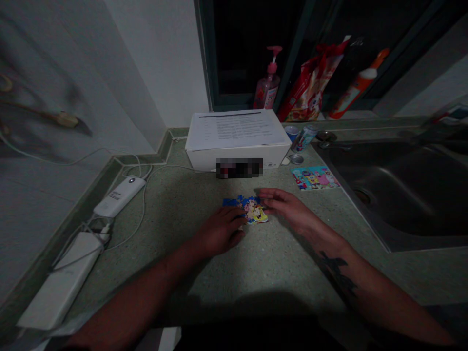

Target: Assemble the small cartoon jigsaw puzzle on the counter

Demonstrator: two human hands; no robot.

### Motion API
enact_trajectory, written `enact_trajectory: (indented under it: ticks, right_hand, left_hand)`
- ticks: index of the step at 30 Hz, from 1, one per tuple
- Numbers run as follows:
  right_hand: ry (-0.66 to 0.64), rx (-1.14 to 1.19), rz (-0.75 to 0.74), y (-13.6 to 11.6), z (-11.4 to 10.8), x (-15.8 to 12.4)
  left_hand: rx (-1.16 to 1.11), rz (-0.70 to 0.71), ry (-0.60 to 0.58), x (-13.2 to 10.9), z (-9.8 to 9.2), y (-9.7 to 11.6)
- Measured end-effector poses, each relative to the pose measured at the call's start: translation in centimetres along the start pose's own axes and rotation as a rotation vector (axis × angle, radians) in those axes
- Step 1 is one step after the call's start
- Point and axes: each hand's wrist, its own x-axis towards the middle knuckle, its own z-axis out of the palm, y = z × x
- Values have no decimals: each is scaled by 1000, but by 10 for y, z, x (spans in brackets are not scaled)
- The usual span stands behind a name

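Observation:
A small, partly joined jigsaw puzzle (256,212) lies on the green speckled counter, showing a blue and yellow cartoon picture with an uneven upper edge. Over its lower left part rests my left hand (221,231), palm down with the fingers stretched out, hiding some of the picture. My right hand (285,207) is at the puzzle's right edge, its fingers extended and touching or just above the pieces; I cannot tell which. Farther right, close to the sink, a second cartoon puzzle card (315,177) in turquoise and pink lies flat.
A white box (237,131) topped with a printed sheet stands behind the puzzle. Cans (305,139) are beside it, left of the metal sink (402,195). White power bank (119,196), power strip (64,280) and cables lie left. A pink pump bottle (268,83) stands on the sill.

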Motion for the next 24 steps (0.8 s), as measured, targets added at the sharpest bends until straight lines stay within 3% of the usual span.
enact_trajectory:
  ticks: [3,10,15,24]
  right_hand:
    - [-46,-102,-28,6,2,3]
    - [27,-490,-285,14,1,2]
    - [-42,-395,-240,9,3,-3]
    - [-60,-121,-25,-2,7,-7]
  left_hand:
    - [0,4,11,0,1,0]
    - [1,-3,3,-1,3,-2]
    - [-2,-3,-2,-1,2,-2]
    - [9,-12,-5,0,0,0]
